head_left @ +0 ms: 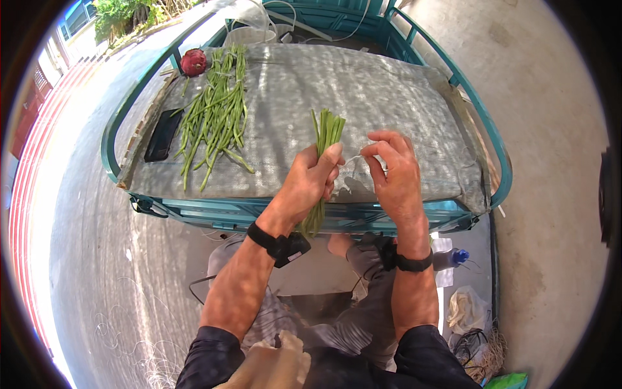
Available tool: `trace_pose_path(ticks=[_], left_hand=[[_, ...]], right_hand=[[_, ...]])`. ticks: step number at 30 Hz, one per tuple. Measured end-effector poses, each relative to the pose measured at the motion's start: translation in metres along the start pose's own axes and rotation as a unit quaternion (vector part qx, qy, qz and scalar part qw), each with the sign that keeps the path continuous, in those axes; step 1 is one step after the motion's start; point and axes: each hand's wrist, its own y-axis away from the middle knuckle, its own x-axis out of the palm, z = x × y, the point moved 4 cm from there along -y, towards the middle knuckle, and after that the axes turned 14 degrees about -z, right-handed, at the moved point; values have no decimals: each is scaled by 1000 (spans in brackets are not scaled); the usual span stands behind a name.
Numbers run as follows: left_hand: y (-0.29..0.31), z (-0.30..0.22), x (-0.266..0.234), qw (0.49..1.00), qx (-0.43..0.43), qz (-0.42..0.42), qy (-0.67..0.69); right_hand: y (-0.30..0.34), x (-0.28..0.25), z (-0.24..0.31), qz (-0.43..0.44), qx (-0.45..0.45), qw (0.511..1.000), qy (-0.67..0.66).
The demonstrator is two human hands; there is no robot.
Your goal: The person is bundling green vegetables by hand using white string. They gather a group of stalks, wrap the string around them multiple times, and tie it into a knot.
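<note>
My left hand is closed around a bunch of long green beans, held upright over the near edge of the cloth-covered cart bed. The bean tips stick up above my thumb, and the lower ends hang below the fist. Just to the right, my right hand pinches a thin whitish string between thumb and forefinger. The string runs toward the bunch; how it passes around the beans is hidden by my left fingers. A larger loose heap of long green beans lies at the left on the grey cloth.
A dark phone and a dark red round object lie beside the heap. Teal rails border the cart bed. White buckets stand behind. A blue-capped bottle and a bag are at my lower right.
</note>
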Motion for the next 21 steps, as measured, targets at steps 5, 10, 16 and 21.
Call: trace_pose_path(ticks=[5,10,16,21], left_hand=[[-4,1,-5,1000,10,-6,-12],[-5,1,-4,1000,17,-4,-3],[-1,4,2,1000,12,8,-6],[0,3,4,1000,22,12,-9]], right_hand=[[1,0,0,42,26,997,56],[1,-3,-3,59,30,996,51],[0,-1,1,80,8,997,11],[1,0,5,82,63,994,-21]])
